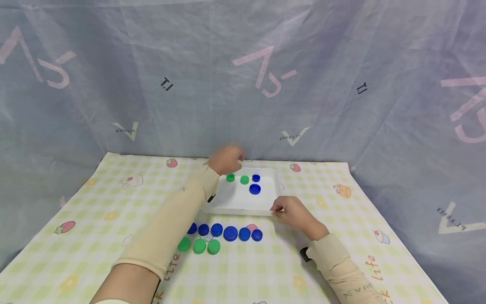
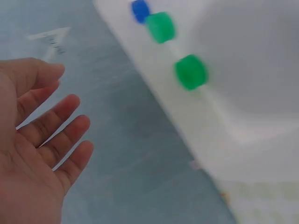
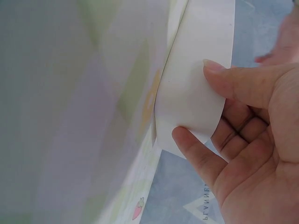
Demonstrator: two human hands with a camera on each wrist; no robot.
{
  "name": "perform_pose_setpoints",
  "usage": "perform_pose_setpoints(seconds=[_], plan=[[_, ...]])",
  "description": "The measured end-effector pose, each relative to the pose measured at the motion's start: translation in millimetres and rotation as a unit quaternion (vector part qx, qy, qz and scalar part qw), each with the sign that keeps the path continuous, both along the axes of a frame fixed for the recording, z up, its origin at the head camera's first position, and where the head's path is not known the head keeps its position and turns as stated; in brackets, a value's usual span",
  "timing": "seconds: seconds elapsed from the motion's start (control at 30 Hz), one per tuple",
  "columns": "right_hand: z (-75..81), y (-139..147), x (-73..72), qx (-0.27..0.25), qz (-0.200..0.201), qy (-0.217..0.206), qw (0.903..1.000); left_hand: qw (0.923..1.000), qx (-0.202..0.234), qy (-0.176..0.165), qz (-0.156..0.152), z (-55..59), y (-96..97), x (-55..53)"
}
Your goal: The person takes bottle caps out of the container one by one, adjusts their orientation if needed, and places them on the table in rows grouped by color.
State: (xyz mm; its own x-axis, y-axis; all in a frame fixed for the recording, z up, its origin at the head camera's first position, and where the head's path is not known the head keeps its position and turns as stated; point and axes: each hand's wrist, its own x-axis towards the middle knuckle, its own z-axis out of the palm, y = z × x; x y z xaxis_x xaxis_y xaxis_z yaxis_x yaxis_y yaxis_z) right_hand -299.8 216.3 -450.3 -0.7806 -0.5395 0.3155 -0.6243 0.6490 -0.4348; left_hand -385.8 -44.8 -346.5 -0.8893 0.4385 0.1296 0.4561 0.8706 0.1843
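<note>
A white tray [image 1: 231, 199] lies on the table with two green bottle caps [image 1: 244, 180] and two blue bottle caps [image 1: 255, 189] inside. My left hand [image 1: 227, 159] hovers over its back left corner. In the left wrist view that hand [image 2: 42, 135] has loosely bent, spread fingers and holds nothing. At the near right corner, my right hand [image 1: 294, 213] grips the tray. The right wrist view shows the thumb and little finger of this hand [image 3: 252, 121] against the white wall [image 3: 196, 42]; its other fingers are partly hidden.
In front of the tray, several blue caps [image 1: 230, 233] form a row, with green caps [image 1: 199, 246] in a second row nearer me. My left sleeve [image 1: 178, 219] may cover more of them. A checked cloth [image 1: 326, 261] covers the table; a grey curtain [image 1: 212, 105] hangs behind.
</note>
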Motion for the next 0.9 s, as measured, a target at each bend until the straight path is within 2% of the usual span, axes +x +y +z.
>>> perform_pose_setpoints(seconds=[0.2,0.33,0.57,0.9], plan=[[0.0,-3.2,0.2,0.001,-0.005,0.006,1.0,0.9988,-0.016,-0.041,0.02,-32.5,-7.2,-9.0],[1.5,-4.8,1.1,-0.001,-0.003,0.009,1.0,0.9964,-0.037,-0.067,0.036,-47.9,-12.0,-10.9],[2.7,-3.2,0.9,0.0,-0.009,0.003,1.0,0.9944,-0.052,-0.076,0.052,-54.8,-11.9,-14.7],[0.7,-0.6,3.2,-0.004,-0.013,-0.008,0.9999,0.9898,-0.09,-0.1,0.046,-66.7,-7.3,-22.0]])
